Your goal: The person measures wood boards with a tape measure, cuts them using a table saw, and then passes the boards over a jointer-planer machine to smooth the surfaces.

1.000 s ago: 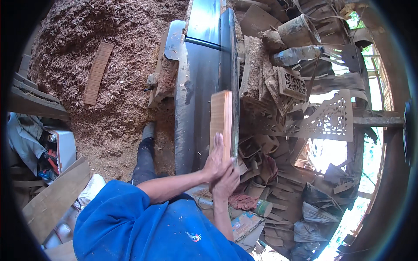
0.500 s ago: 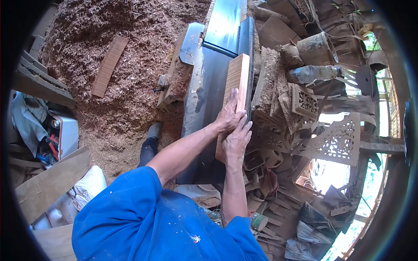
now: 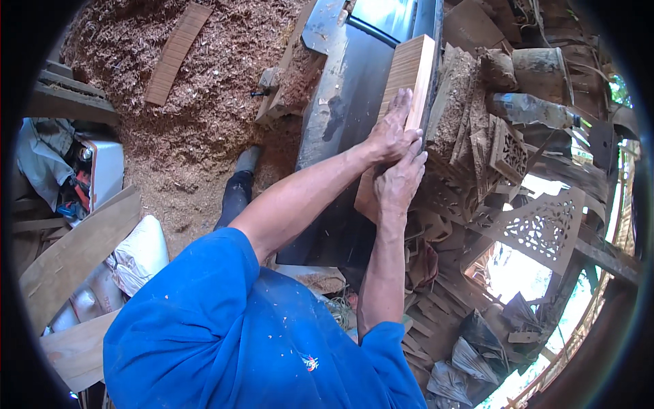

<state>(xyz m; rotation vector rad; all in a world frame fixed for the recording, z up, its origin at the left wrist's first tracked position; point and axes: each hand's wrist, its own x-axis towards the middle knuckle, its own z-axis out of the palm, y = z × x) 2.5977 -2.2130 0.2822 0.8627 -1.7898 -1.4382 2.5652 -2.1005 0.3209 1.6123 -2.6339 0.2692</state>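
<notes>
A wooden board (image 3: 409, 66), with a striped face and a pale top edge, stands on its long edge on the dark metal bed (image 3: 344, 126) of a jointer. Its far end is close to the cutter slot (image 3: 371, 30). My left hand (image 3: 394, 131) presses on the board's face, fingers stretched along it and thumb toward the top edge. Just behind it, my right hand (image 3: 400, 180) holds the board nearer its rear end, fingers over the upper edge. The two hands touch. My right palm and the board's lower edge are partly hidden.
Wood shavings (image 3: 238, 48) heap up left of the jointer, with a thin brown slat (image 3: 178, 54) on top. Carved openwork panels (image 3: 545, 228), a bucket (image 3: 539, 71) and a plastic bottle (image 3: 531, 109) crowd the right side. Planks (image 3: 82, 255) lean at the lower left.
The whole view has shifted, so the jointer, board and both hands appear higher and farther right. Both hands keep about the same hold, and the board shows little movement along the bed.
</notes>
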